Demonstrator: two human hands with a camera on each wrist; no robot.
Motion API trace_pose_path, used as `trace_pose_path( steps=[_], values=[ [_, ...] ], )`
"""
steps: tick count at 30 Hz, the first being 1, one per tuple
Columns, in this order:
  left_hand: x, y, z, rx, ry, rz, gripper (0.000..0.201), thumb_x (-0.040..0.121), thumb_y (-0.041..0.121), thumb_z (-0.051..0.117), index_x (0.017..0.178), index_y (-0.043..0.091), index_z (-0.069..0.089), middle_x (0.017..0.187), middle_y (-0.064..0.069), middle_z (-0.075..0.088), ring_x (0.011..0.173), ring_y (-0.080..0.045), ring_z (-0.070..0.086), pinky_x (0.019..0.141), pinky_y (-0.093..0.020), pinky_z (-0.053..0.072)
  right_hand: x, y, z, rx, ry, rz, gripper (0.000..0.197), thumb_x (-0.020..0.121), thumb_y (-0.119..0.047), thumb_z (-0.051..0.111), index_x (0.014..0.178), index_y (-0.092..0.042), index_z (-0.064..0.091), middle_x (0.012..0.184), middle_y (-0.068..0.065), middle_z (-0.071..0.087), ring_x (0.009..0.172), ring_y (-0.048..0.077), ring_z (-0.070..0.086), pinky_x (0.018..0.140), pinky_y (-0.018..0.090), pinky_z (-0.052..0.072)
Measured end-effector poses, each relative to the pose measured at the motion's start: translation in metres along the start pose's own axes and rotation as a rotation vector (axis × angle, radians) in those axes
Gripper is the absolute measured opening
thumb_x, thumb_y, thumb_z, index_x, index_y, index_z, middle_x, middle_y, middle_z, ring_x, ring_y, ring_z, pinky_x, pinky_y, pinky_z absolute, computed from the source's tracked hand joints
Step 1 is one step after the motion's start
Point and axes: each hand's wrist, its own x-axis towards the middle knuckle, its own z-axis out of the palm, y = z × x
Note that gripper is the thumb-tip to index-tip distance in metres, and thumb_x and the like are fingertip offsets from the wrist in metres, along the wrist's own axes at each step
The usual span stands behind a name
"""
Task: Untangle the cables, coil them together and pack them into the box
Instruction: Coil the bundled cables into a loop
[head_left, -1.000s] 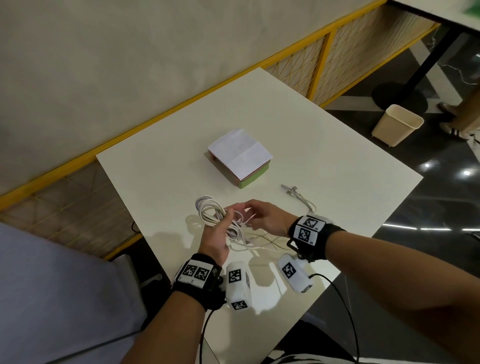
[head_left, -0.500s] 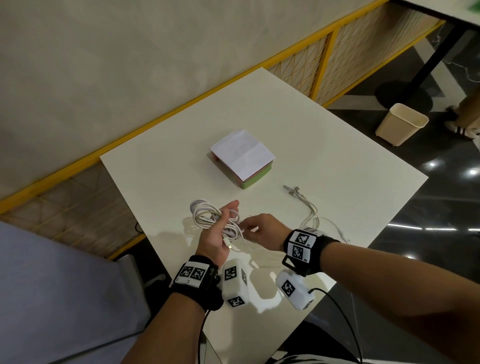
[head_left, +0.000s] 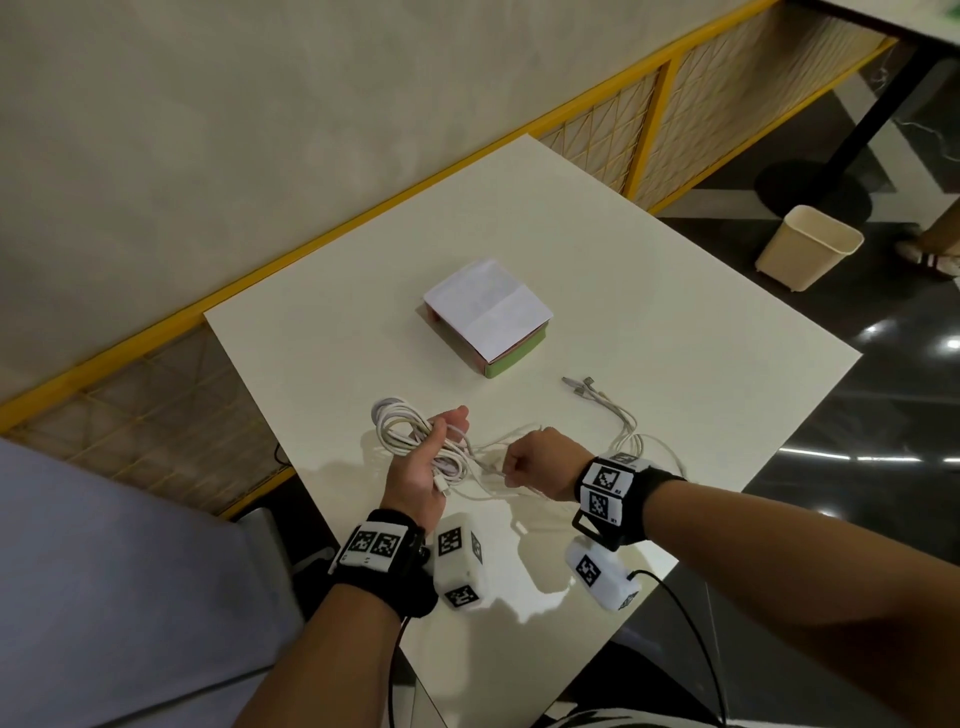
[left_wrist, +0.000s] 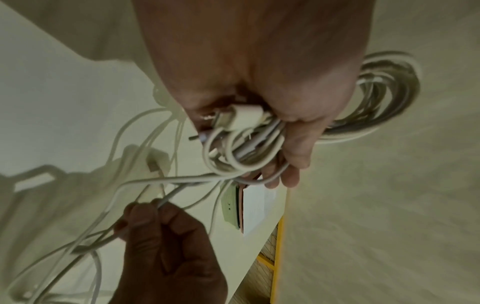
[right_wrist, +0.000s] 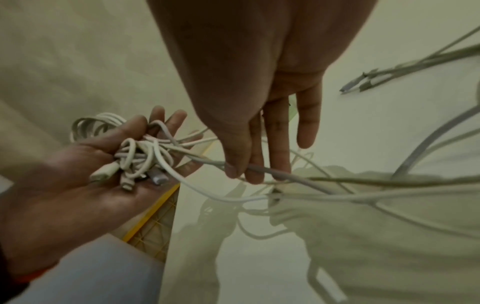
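The left hand curled loosely round the coiled bundle of cables above the table's near edge, anchoring it. The right hand pinched one loose strand, seemingly to draw it free for winding. The box sat mid-table, still covered.

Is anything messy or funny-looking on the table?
Yes. The white cables held in the left hand are a knotty bundle, with loose strands trailing to the right hand. The plug ends lie spread on the table. The box looks fine.
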Motion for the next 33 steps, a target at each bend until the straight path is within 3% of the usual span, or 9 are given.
trace_pose_path(
  steps=[4, 9, 15, 17, 19, 21, 25, 28, 33],
  values=[
    [-0.001, -0.006, -0.004, 0.005, 0.023, -0.005, 0.028, 0.099, 0.018, 0.042, 0.092, 0.009, 0.068, 0.104, -0.003, 0.073, 0.112, -0.017, 0.062, 0.098, -0.033, 0.044, -0.005, 0.011, 0.0, -0.104, -0.04, 0.031, 0.018, 0.085, -0.012, 0.053, 0.087, -0.022, 0.069, 0.094, 0.001, 0.071, 0.083, 0.022, 0.064, 0.075, 0.032, 0.051],
    [-0.008, -0.007, 0.005, -0.062, 0.075, -0.041, 0.026, 0.099, 0.019, 0.043, 0.081, 0.009, 0.059, 0.082, -0.007, 0.074, 0.089, -0.021, 0.067, 0.087, -0.034, 0.048, -0.007, 0.01, 0.0, -0.181, -0.076, 0.013, 0.021, 0.088, -0.014, 0.049, 0.096, -0.021, 0.067, 0.097, 0.004, 0.069, 0.082, 0.024, 0.06, 0.076, 0.032, 0.048],
    [-0.01, 0.003, 0.006, -0.088, 0.182, 0.014, 0.028, 0.099, 0.018, 0.044, 0.075, 0.009, 0.055, 0.048, 0.004, 0.047, 0.049, -0.015, 0.058, 0.074, -0.034, 0.049, -0.012, 0.011, -0.006, -0.03, 0.125, -0.128, 0.022, 0.087, -0.033, 0.057, 0.1, -0.015, 0.062, 0.093, -0.001, 0.064, 0.078, 0.017, 0.054, 0.075, 0.029, 0.044],
    [-0.01, 0.004, 0.006, -0.104, 0.18, 0.043, 0.026, 0.099, 0.016, 0.044, 0.076, 0.008, 0.055, 0.048, 0.004, 0.044, 0.044, -0.014, 0.051, 0.072, -0.036, 0.049, -0.013, 0.002, -0.011, 0.054, 0.219, -0.22, 0.041, 0.083, -0.042, 0.062, 0.112, -0.013, 0.056, 0.104, 0.001, 0.057, 0.093, 0.018, 0.053, 0.085, 0.032, 0.043],
    [-0.011, 0.006, 0.011, -0.093, 0.169, 0.05, 0.024, 0.099, 0.017, 0.045, 0.079, 0.008, 0.054, 0.048, 0.004, 0.042, 0.043, -0.014, 0.048, 0.065, -0.033, 0.05, -0.011, -0.013, -0.012, 0.049, 0.106, -0.252, 0.076, 0.077, -0.054, 0.065, 0.135, -0.013, 0.039, 0.135, 0.007, 0.046, 0.124, 0.021, 0.042, 0.106, 0.036, 0.035],
    [-0.014, 0.008, 0.02, -0.083, 0.15, 0.05, 0.023, 0.098, 0.019, 0.046, 0.081, 0.008, 0.054, 0.048, 0.004, 0.041, 0.044, -0.013, 0.048, 0.055, -0.027, 0.05, -0.008, -0.029, -0.003, -0.011, -0.025, -0.254, 0.094, 0.074, -0.057, 0.067, 0.144, -0.014, 0.023, 0.145, 0.007, 0.038, 0.132, 0.023, 0.037, 0.113, 0.04, 0.029],
    [-0.019, 0.018, 0.029, -0.109, 0.12, 0.061, 0.024, 0.099, 0.02, 0.043, 0.081, 0.01, 0.053, 0.047, 0.005, 0.04, 0.048, -0.013, 0.051, 0.047, -0.022, 0.048, 0.004, -0.043, 0.006, 0.189, -0.072, -0.13, 0.062, 0.081, -0.032, 0.068, 0.132, -0.017, 0.037, 0.113, 0.006, 0.062, 0.099, 0.025, 0.059, 0.086, 0.031, 0.043],
    [-0.024, 0.024, 0.031, -0.082, 0.086, 0.055, 0.024, 0.1, 0.021, 0.041, 0.081, 0.013, 0.054, 0.047, 0.007, 0.043, 0.055, -0.012, 0.064, 0.051, -0.022, 0.052, 0.006, -0.045, 0.001, 0.265, -0.191, -0.139, 0.017, 0.086, -0.022, 0.061, 0.099, -0.011, 0.061, 0.091, 0.007, 0.07, 0.084, 0.019, 0.061, 0.086, 0.031, 0.046],
    [-0.026, 0.024, 0.029, -0.034, 0.073, 0.067, 0.024, 0.1, 0.018, 0.041, 0.08, 0.011, 0.053, 0.045, 0.007, 0.043, 0.04, -0.009, 0.051, 0.051, -0.023, 0.052, -0.001, -0.04, 0.002, 0.279, -0.305, -0.021, 0.038, 0.089, -0.047, 0.054, 0.065, -0.018, 0.061, 0.048, -0.004, 0.054, 0.051, 0.017, 0.055, 0.068, 0.029, 0.052]
  ],
)
